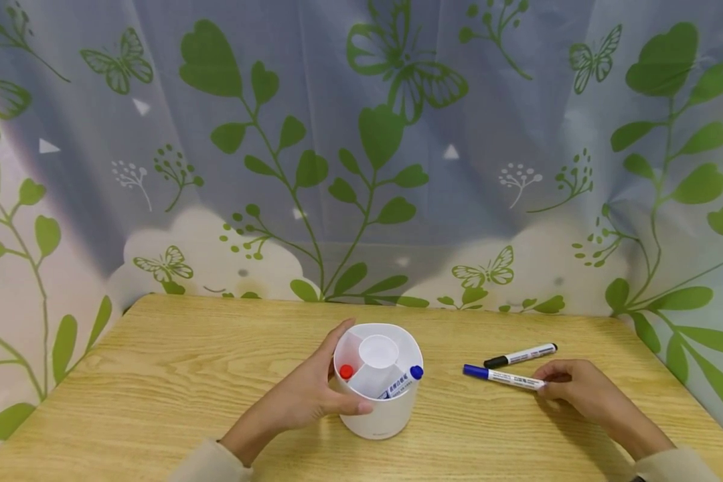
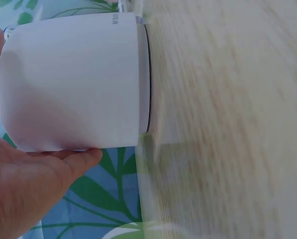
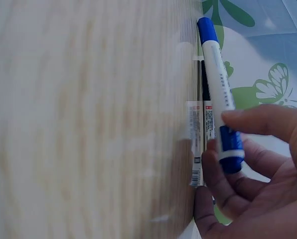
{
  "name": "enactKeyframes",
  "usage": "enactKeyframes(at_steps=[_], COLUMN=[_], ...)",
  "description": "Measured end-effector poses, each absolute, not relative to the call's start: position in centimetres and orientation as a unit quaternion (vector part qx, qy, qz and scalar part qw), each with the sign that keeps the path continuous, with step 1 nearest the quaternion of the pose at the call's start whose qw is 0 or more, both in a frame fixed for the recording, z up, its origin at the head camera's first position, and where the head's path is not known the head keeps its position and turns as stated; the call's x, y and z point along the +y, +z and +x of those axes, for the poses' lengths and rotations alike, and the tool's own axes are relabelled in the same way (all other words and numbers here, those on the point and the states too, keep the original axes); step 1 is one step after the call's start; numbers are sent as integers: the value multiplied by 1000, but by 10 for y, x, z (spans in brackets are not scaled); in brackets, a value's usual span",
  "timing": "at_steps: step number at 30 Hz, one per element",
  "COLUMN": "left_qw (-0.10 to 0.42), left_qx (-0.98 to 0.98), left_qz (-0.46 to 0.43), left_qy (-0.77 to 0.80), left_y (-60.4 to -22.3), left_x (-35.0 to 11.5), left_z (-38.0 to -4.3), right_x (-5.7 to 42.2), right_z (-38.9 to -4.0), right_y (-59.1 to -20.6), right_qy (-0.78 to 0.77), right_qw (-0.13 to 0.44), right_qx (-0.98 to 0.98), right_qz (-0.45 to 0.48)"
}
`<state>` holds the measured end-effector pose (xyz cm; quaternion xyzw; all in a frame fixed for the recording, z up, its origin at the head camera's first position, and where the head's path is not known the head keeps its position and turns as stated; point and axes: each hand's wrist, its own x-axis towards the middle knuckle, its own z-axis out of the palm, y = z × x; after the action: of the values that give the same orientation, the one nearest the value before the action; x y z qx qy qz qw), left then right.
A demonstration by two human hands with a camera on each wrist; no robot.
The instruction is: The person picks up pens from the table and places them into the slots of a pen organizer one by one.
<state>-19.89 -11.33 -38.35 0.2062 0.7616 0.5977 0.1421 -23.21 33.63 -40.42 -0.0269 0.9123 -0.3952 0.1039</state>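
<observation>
A white round pen holder (image 1: 376,418) with compartments stands upright on the wooden table. My left hand (image 1: 304,395) grips it from the left, thumb on the near rim and fingers round the far side; the left wrist view shows its plain white wall (image 2: 74,84). Inside are a red-ended marker (image 1: 346,372) at the left and a blue-ended marker (image 1: 400,383) at the right. My right hand (image 1: 581,391) pinches the end of another blue marker (image 1: 512,378), whose capped end points left. In the right wrist view the thumb lies across this blue marker (image 3: 219,74).
A black-capped marker (image 1: 523,355) lies on the table (image 1: 217,348) just behind the blue one, close to the right fingers. Along the table's back edge hangs a curtain (image 1: 337,167) printed with green leaves and butterflies.
</observation>
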Motion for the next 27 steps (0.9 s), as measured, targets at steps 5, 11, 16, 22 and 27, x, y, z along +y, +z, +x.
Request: enactKeyframes(at_steps=[5, 11, 16, 22, 27], left_qw=[125, 116, 117, 125, 139], left_qx=[775, 784, 786, 776, 761], left_qz=[183, 177, 186, 208, 222], left_qy=[592, 584, 578, 582, 593], left_y=[-385, -384, -382, -382, -383], left_x=[-109, -108, -110, -115, -120], left_z=[-198, -197, -197, -199, -201], right_x=[336, 333, 328, 321, 317], right_z=[-230, -226, -224, -221, -217], right_y=[-402, -396, -390, -386, -383], right_qy=[-382, -400, -434, -490, -504], right_qw=[89, 78, 81, 84, 68], right_qx=[919, 913, 897, 867, 860], right_qz=[-24, -20, -22, -32, -40])
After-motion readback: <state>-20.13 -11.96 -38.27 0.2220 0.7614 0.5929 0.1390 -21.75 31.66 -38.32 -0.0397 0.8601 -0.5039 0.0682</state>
